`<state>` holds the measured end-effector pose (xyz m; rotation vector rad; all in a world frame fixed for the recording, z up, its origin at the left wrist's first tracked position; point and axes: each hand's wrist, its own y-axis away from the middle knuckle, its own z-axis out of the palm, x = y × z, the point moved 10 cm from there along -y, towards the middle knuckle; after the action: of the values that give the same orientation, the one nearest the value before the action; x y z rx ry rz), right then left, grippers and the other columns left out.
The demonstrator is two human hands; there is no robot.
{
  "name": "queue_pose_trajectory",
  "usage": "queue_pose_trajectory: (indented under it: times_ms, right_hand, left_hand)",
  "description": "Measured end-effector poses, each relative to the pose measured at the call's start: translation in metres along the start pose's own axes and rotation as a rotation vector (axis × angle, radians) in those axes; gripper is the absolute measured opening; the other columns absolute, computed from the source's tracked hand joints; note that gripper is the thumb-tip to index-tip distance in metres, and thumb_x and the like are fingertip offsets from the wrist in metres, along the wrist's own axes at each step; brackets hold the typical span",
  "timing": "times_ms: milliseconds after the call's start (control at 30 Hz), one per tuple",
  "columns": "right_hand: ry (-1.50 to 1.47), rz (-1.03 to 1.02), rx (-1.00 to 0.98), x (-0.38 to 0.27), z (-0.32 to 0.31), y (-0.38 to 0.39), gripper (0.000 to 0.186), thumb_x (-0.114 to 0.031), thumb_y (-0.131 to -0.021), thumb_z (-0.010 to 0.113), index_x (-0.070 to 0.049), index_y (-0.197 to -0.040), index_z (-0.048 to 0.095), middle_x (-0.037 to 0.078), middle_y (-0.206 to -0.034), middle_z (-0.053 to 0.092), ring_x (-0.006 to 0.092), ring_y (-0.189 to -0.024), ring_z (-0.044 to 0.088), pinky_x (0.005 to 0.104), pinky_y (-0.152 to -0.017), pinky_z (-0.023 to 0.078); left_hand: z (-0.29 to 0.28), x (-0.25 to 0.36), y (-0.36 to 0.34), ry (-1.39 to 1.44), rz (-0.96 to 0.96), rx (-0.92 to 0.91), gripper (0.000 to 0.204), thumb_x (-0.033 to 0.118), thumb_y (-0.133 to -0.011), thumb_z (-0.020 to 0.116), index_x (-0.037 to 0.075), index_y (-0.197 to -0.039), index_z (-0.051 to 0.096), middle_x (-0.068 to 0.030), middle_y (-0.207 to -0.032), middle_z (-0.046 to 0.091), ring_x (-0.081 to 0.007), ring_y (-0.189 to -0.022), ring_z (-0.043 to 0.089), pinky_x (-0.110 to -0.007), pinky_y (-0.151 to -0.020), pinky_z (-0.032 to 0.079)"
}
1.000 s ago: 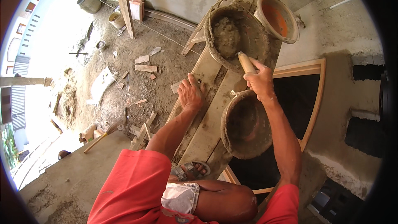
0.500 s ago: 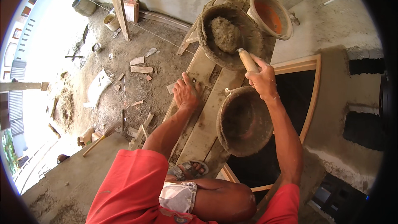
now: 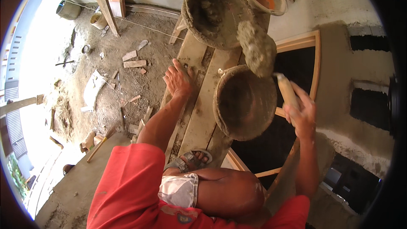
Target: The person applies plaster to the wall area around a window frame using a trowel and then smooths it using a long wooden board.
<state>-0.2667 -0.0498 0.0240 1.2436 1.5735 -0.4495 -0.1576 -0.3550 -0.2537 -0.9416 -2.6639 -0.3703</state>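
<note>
Fingers (image 3: pixel 302 94) wrapped round a handle (image 3: pixel 286 90), the right hand (image 3: pixel 302 112) has lifted mortar (image 3: pixel 256 48) out, apparently finishing this scoop; left hand (image 3: pixel 179 80) spread, empty.

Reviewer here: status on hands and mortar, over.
Right hand gripping trowel by its handle; left hand resting on plank. Mortar heaped on trowel. Nearest bucket partly behind it; nothing visibly blocking.

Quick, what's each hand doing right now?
Left hand: open, resting on the plank.
Right hand: closed around a tool's wooden handle, with mortar heaped at the tool's far end.
</note>
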Motion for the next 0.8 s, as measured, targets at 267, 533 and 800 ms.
queue_pose_trajectory:
  times_ms: [267,533,800]
  right_hand:
    - [0.174,0.262,0.027,0.052,-0.040,0.091,0.058,-0.003,-0.077,0.062,0.007,-0.134,0.056,0.015,-0.103,0.070,0.0119,-0.070,0.062,0.0257,-0.060,0.051]
    - [1.103,-0.222,0.039,0.073,0.018,0.082,0.045,0.000,-0.073,0.069,-0.007,-0.117,0.067,0.013,-0.087,0.062,0.0377,-0.080,0.064,0.0455,-0.071,0.054]
    - [1.163,-0.234,-0.025,0.037,0.028,0.079,0.055,-0.001,-0.075,0.064,-0.017,-0.128,0.062,0.010,-0.087,0.055,0.0315,-0.075,0.064,0.0424,-0.065,0.055]
  left_hand:
    - [0.000,-0.001,-0.004,-0.007,0.014,-0.003,0.077,0.047,-0.095,0.051,-0.005,-0.148,0.030,-0.0215,-0.119,0.053,-0.0360,-0.110,0.050,-0.045,-0.097,0.038]
    - [0.004,0.003,-0.003,-0.008,0.028,0.028,0.076,0.049,-0.094,0.052,-0.003,-0.147,0.033,-0.0206,-0.117,0.054,-0.0360,-0.109,0.052,-0.046,-0.095,0.040]
    - [-0.001,-0.001,-0.002,-0.004,0.005,0.014,0.076,0.048,-0.094,0.052,-0.003,-0.147,0.033,-0.0205,-0.119,0.054,-0.0355,-0.111,0.050,-0.046,-0.097,0.038]
